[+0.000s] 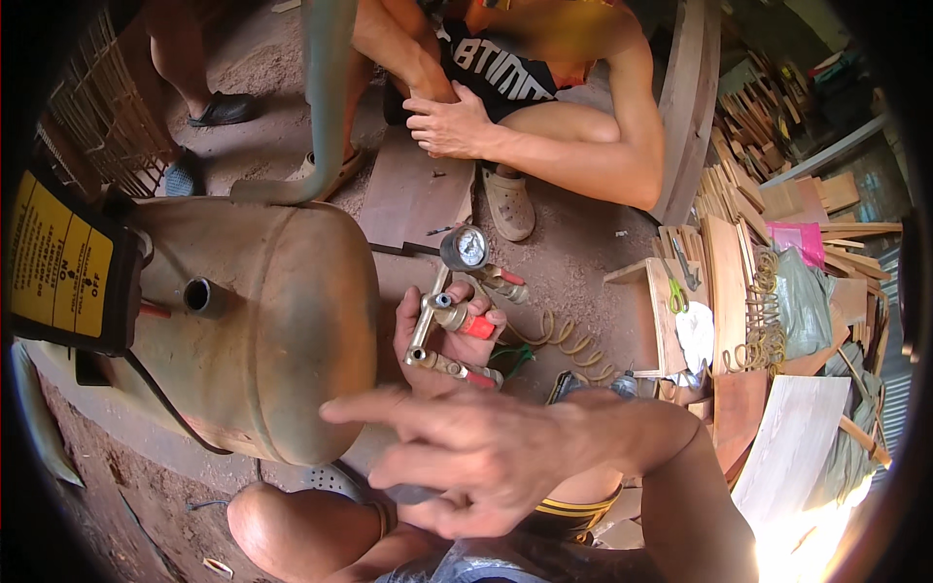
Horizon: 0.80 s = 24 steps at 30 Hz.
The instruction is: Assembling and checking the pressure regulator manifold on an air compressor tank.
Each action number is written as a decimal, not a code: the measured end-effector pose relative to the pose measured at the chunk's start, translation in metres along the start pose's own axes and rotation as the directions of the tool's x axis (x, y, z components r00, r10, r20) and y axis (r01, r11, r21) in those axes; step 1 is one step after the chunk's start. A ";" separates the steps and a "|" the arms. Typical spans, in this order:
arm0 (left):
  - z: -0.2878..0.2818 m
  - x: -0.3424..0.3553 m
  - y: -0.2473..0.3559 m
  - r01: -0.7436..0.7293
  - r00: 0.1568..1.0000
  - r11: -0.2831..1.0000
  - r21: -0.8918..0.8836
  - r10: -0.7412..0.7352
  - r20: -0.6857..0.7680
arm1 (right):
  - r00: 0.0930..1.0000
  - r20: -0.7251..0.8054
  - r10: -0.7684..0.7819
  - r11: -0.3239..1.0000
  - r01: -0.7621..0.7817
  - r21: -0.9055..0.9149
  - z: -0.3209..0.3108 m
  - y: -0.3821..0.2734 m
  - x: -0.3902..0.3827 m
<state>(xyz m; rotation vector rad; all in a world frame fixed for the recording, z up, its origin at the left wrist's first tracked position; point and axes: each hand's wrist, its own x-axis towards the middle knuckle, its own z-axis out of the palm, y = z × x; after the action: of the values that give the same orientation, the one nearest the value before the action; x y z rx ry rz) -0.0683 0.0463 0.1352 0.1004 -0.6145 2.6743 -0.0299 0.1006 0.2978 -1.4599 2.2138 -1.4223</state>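
Observation:
My left hand (425, 374), palm up, is closed around a brass pipe manifold (425, 328) with red-handled valves and a round pressure gauge (468, 248) at its far end. Across the near side reaches my right hand (476, 452), slightly blurred. Its index finger points left and overlaps the end of a worn metal tank (301, 330); whether it touches cannot be told. The other fingers are curled, with a dark grey thing (413, 494) showing between them, too hidden to name. My right forearm covers part of my left wrist.
A yellow-and-black switch box (66, 267) and a pipe stub (204, 296) stand on the tank. Opposite crouches a person (544, 126), hands clasped, near a flat board (413, 185). A coiled hose (573, 345), green scissors (677, 294) and wood scraps (792, 428) lie right.

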 end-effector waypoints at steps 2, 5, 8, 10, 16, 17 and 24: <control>0.005 -0.005 0.002 0.055 0.998 0.998 -0.024 -0.055 0.027 | 0.994 -0.104 0.040 0.999 -0.040 0.001 -0.020 0.002 -0.006; 0.012 -0.013 0.006 -0.145 0.972 0.969 0.199 0.178 -0.155 | 0.931 -0.278 0.236 0.940 -0.292 -0.179 -0.047 0.010 -0.022; 0.014 -0.011 0.007 -0.108 0.993 0.992 0.072 0.111 -0.028 | 0.940 -0.272 0.207 0.894 -0.294 -0.337 -0.058 0.021 -0.034; 0.016 -0.010 0.003 -0.128 0.990 0.976 0.179 0.136 -0.034 | 0.946 -0.256 0.198 0.910 -0.274 -0.312 -0.056 0.025 -0.038; 0.025 -0.003 -0.016 -0.214 0.946 0.863 0.457 0.300 -0.122 | 0.955 -0.186 0.230 0.908 -0.279 -0.312 -0.055 0.026 -0.043; 0.026 -0.002 -0.017 -0.206 0.946 0.853 0.480 0.299 -0.124 | 0.951 -0.190 0.243 0.901 -0.294 -0.318 -0.057 0.027 -0.045; 0.023 0.002 -0.014 -0.181 0.928 0.834 0.522 0.320 -0.189 | 0.965 -0.161 0.207 0.909 -0.250 -0.332 -0.058 0.037 -0.051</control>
<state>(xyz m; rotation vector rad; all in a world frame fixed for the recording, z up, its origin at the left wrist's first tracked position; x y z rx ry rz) -0.0649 0.0489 0.1621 -0.2213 0.1756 2.9670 -0.0595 0.1795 0.2834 -1.1677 2.7221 -1.1118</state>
